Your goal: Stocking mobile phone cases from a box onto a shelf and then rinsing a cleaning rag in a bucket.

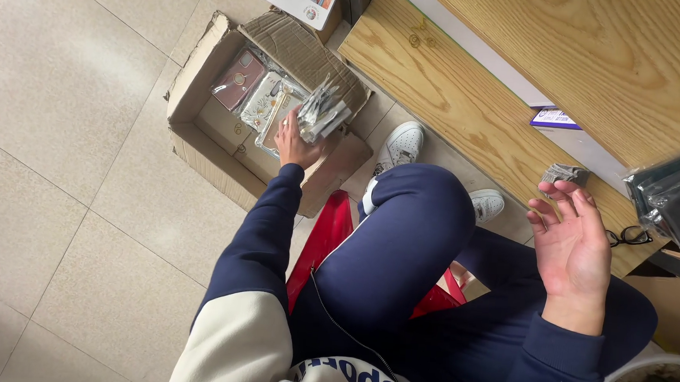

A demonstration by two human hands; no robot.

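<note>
My left hand [294, 144], in the upper middle of the frame, is clenched around a bundle of small clear plastic packets [321, 112], which fan out above my fingers. The bundle hangs over the open brown cardboard box [203, 141] that sits on the pale tiled floor [62, 161] at upper left. Inside the box, just beside my hand, lie a flat dark reddish packaged case [238, 79] and a flat pale clear-wrapped packet [261, 102]. My right hand [574, 242], at the right of the frame, is released, palm up and fingers spread, grasping nothing, well apart from the bundle. Near its fingertips a small grey folded cloth [565, 174] rests on the light wooden bench [468, 105], and a pair of black-framed glasses [628, 235] lies just to its right. My navy trousers [407, 241] and white shoes [401, 146] fill the middle.
</note>
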